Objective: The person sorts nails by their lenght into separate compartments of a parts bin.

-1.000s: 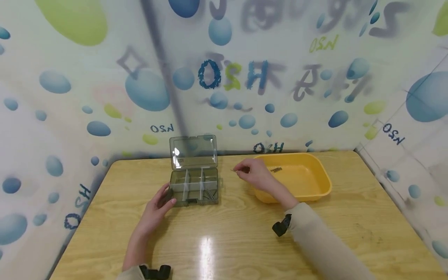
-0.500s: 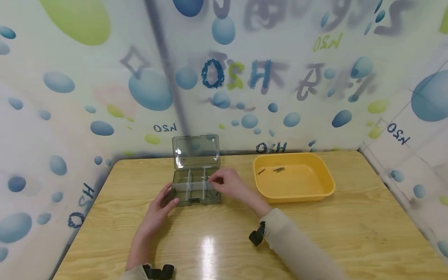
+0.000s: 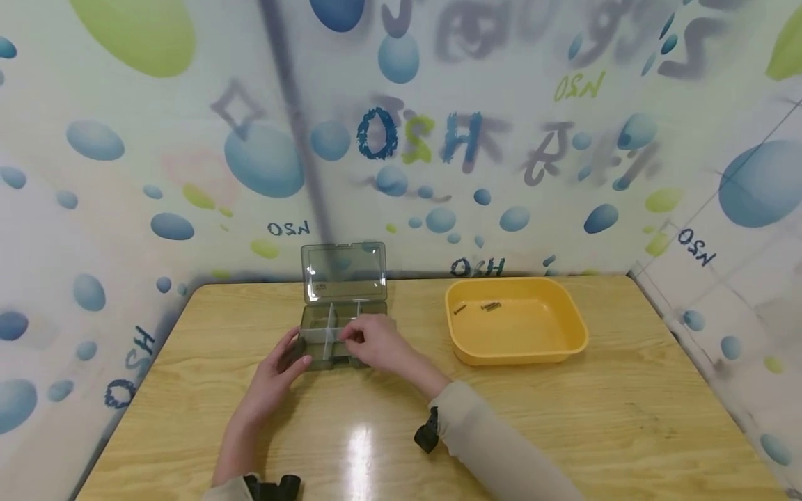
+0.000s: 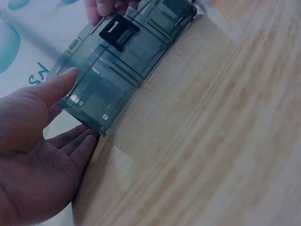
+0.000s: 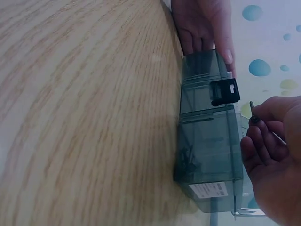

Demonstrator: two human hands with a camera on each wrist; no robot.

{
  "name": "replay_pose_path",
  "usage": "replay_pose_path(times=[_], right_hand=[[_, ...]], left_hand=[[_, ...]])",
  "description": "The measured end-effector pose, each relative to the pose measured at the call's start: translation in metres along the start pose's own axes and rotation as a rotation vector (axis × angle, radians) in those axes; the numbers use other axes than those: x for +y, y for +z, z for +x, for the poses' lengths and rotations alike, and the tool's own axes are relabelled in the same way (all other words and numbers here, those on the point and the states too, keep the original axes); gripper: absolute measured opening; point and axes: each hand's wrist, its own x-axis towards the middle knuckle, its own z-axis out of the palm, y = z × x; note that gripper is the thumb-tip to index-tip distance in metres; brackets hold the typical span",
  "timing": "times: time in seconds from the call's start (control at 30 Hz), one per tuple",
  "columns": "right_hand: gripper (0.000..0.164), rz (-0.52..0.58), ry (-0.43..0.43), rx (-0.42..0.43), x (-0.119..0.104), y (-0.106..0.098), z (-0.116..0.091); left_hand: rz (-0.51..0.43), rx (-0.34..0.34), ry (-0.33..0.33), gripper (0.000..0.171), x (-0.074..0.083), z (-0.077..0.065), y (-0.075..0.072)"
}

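Note:
A smoky clear plastic compartment box (image 3: 315, 334) stands on the table with its lid (image 3: 344, 273) raised at the back. My left hand (image 3: 280, 369) holds its left end, thumb at the upper rim and fingers against the side, as the left wrist view (image 4: 42, 155) shows. My right hand (image 3: 376, 342) is over the front middle of the box. Thumb and fingertips pinch a small dark screw (image 5: 254, 113), whose threaded shank (image 4: 97, 26) shows in the left wrist view. Several screws (image 5: 188, 160) lie in the right front compartment, which my right hand covers in the head view.
To the right stands a yellow tray (image 3: 532, 351) with several screws (image 3: 491, 306) near its back left. The wooden table (image 3: 626, 417) ends at a patterned wall (image 3: 551, 104) behind the box and tray.
My right hand has moved left from beside the yellow tray to over the front middle of the box, a screw in its fingers. My left hand stays at the box's left end.

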Motion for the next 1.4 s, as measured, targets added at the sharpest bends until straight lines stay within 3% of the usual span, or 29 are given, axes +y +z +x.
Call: replay_pose_path(times=[0.17,0.47,0.73,1.03,1.23,1.4], right_hand=[[0.017,0.078,0.026,0.023,0.009,0.001,0.0],[0.016,0.161,-0.015,0.062,0.014,-0.013,-0.012],[0.015,0.116,-0.043,0.121,0.015,-0.031,-0.027],[0.012,0.071,0.015,0.328,0.043,-0.081,-0.046],[0.013,0.044,0.069,0.376,0.066,-0.114,-0.065],[0.016,0.047,0.151,0.364,0.089,-0.133,-0.083]], left_hand=[[-0.027,-0.001,-0.001,0.069,0.0,0.001,0.002],[-0.007,-0.012,-0.027,0.07,0.001,-0.001,0.001],[0.024,-0.01,0.0,0.07,0.0,-0.003,0.0],[0.066,-0.007,-0.015,0.07,0.004,-0.003,-0.004],[0.061,-0.02,-0.014,0.07,0.002,-0.001,-0.003],[0.059,-0.015,-0.018,0.07,0.001,-0.001,0.0]])
